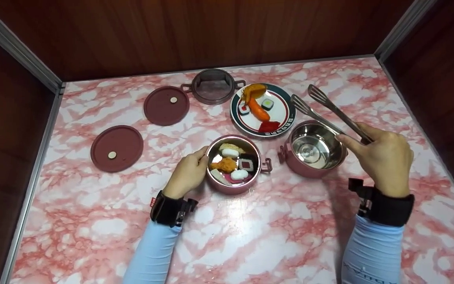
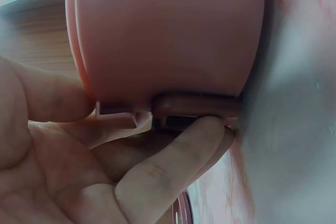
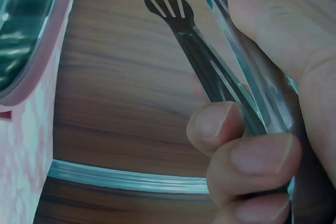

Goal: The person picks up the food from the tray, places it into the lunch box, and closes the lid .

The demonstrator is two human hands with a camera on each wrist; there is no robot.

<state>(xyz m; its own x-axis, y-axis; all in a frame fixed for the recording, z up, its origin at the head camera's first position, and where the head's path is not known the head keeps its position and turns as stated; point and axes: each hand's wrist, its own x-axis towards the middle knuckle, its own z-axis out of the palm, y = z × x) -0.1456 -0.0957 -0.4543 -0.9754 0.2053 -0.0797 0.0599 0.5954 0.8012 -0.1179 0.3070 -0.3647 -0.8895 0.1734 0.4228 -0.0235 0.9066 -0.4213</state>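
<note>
My left hand (image 1: 187,173) holds the near pink pot (image 1: 233,189) by its left side. In the left wrist view its thumb is at the rim and its fingers (image 2: 173,166) are at the side handle (image 2: 197,106). Inside that pot lie a sushi roll (image 1: 246,165), a fried-looking brown piece (image 1: 227,164), white oval pieces and other toy food. My right hand (image 1: 386,157) grips slotted metal tongs (image 1: 339,112), whose two tips stand apart with nothing between them. The tongs' arms reach over the second pink pot (image 1: 309,169), whose bare steel inside shows, toward the plate.
Behind the pots a dark-rimmed plate (image 1: 286,94) bears sushi pieces, an orange sausage-like piece (image 1: 257,109) and other food. Further left are a clear lid with handles (image 1: 213,94) and two maroon discs (image 1: 166,112) (image 1: 122,157), each with a pale spot. Wooden walls enclose the marbled table.
</note>
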